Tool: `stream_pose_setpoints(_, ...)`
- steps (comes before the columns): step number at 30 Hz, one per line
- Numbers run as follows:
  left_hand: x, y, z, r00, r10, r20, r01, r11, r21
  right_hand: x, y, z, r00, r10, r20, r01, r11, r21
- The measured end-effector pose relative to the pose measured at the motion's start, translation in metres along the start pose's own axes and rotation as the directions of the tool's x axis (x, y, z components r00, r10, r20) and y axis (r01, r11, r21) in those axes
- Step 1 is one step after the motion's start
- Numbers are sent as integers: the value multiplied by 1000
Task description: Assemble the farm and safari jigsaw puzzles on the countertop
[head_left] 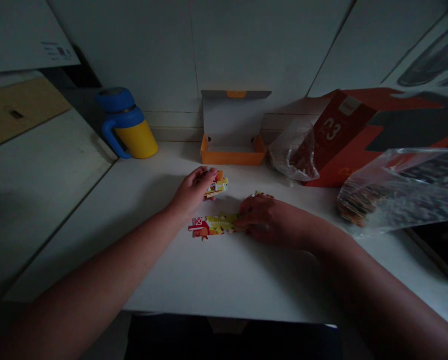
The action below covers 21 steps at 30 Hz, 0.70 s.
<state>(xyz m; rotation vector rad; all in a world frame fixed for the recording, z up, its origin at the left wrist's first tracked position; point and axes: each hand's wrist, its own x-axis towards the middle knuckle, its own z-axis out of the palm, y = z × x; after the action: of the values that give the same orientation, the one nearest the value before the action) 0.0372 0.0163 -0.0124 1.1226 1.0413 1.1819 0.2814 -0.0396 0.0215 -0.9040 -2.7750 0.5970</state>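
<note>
My left hand (197, 186) is closed round a small stack of colourful jigsaw puzzle pieces (218, 185), held just above the white table with the thumb on top. Below it lies a short strip of joined puzzle pieces (218, 225), mostly yellow-green, with a red and white part at its left end. My right hand (267, 220) bends over the right end of this strip, fingers drawn together on a puzzle piece there. The palm and fingers hide most of that piece. Another bit of puzzle piece (263, 194) shows just beyond the right knuckles.
An open orange box (233, 157) stands against the wall. At the back left is a blue and yellow mug (134, 132). To the right are a large red box (344, 135), a crumpled clear bag (295, 155) and a plastic bag of stacked pieces (362, 202).
</note>
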Motion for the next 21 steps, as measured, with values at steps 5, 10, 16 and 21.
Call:
stream_pose_setpoints(5, 1, 2, -1, 1000, 0, -6, 0, 1000, -19, 5, 0, 6, 994, 97, -55, -100, 993, -58)
stream_pose_setpoints(10, 2, 2, -3, 998, 12, -59, -15, 999, -51, -3, 14, 4, 967, 207, -146, -232, 955, -182)
stream_pose_setpoints(16, 1, -1, -4, 999, 8, -38, -9, 999, -47, -27, 44, -8, 881, 417, -222, -463, 855, -234)
stream_pose_setpoints(21, -1, 1, -2, 999, -23, -40, 22, 999, -36, -29, 47, -12, 856, 480, -191, -508, 851, -137)
